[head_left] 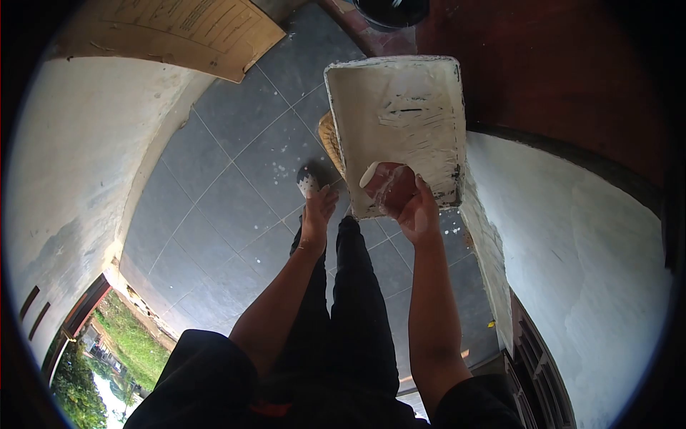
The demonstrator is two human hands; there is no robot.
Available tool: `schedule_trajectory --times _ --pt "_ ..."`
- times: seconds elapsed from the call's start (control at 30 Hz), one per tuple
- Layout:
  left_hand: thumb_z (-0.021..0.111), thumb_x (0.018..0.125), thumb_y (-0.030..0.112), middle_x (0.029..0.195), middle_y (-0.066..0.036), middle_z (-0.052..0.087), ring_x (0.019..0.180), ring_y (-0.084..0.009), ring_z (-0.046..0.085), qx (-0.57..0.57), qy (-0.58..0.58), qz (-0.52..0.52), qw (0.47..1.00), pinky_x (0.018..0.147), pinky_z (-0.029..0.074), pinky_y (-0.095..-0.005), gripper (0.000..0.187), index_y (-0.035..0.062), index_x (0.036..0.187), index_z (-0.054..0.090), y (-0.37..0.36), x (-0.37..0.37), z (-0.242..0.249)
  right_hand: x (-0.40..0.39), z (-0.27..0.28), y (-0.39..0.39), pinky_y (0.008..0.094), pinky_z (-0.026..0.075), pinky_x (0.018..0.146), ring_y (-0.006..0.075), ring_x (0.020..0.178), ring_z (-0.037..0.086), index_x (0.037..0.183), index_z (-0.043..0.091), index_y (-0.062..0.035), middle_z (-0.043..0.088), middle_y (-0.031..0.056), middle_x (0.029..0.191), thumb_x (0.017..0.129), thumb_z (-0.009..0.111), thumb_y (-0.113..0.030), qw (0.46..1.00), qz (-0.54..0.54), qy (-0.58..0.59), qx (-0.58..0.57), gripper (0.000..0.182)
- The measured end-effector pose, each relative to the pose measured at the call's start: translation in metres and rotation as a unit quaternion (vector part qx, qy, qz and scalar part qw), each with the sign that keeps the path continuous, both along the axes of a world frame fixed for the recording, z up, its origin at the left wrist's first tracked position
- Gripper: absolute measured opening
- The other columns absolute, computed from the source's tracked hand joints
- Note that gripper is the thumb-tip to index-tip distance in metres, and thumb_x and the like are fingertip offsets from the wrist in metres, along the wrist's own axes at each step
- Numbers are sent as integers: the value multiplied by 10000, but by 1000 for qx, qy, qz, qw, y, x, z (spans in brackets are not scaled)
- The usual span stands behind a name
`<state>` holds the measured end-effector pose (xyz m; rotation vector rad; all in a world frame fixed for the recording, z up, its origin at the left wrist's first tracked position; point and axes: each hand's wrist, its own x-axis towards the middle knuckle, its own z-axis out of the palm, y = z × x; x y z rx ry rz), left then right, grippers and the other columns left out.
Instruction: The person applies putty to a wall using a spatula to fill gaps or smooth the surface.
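My right hand [420, 217] is closed around a reddish-brown cup [394, 191] streaked with white paint, its pale rim facing left. The cup is over the near end of a paint tray [400, 100] coated in whitish, wrinkled paint with dark scuffs on its edges. Left of the tray, my left hand [319, 213] has nothing in it; its fingers are loosely stretched out and a little apart. Just beyond those fingers shows a foot in a dotted sock [307, 179].
A yellowish patterned object [329, 139] pokes out from under the tray's left side. Grey floor tiles [229, 193] carry white paint spots. Cardboard [179, 32] lies at the upper left, a dark bucket [391, 11] at the top. Pale walls [572, 222] stand on both sides.
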<state>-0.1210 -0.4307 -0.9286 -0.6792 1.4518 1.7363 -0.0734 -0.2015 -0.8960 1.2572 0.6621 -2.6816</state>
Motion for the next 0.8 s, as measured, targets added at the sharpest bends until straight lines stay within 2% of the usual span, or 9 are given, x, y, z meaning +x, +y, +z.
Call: schedule_trajectory --times 0.17,0.23,0.4,0.47,0.53,0.67,0.77,0.8 --pt "184 1000 669 1436 -220 482 1377 -301 430 -15 15 -6 1000 1182 267 -412 879 -53 1473 352 -13 3 32 4 30 -1 422 566 883 270 1159 623 1388 453 -51 591 114 1322 1005 482 -428 1000 -24 12 -8 538" --pt "183 1001 667 1438 -217 482 1374 -301 434 -18 19 -8 1000 1181 267 -414 873 -44 1477 352 -20 2 44 4 43 -4 425 585 820 258 1104 648 1357 470 -64 613 110 1273 994 513 -464 999 -51 3 4 541" --pt "204 1005 657 1425 -230 495 1363 -306 449 -14 53 -1 999 1176 279 -413 863 -55 1466 362 -31 -5 60 3 65 -2 414 590 812 245 1077 660 1360 472 -80 628 97 1249 981 549 -467 998 -34 19 55 547" --pt "224 1011 647 1411 -238 509 1353 -309 464 -15 57 8 998 1168 295 -411 854 -68 1451 377 -35 -8 56 2 52 -4 412 592 805 240 1060 666 1360 472 -83 636 93 1234 974 562 -462 998 -40 23 51 549" --pt "234 1005 656 1412 -241 509 1361 -309 456 -12 65 -7 998 1169 294 -402 871 -77 1458 361 -40 -6 52 4 15 -10 409 592 793 237 1039 670 1357 478 -85 635 90 1234 967 569 -462 993 15 -90 74 550" --pt "181 999 666 1448 -236 467 1386 -318 420 -22 32 -43 998 1192 251 -416 884 -59 1484 322 -51 -4 51 8 6 -31 419 587 796 242 1054 661 1350 492 -112 625 81 1253 960 573 -469 996 -54 -69 24 535" --pt "179 994 675 1455 -238 460 1390 -319 415 7 61 -61 996 1195 245 -412 896 -61 1484 321 -53 -13 63 7 39 -42 435 579 798 253 1092 645 1353 498 -140 616 77 1278 978 524 -481 995 -88 -12 36 507" --pt "218 994 674 1445 -237 472 1383 -316 427 9 59 -56 997 1192 247 -410 893 -73 1468 341 -55 -13 70 8 53 -46 437 575 797 259 1106 638 1361 494 -151 616 72 1283 989 493 -485 994 -109 -13 4 500"
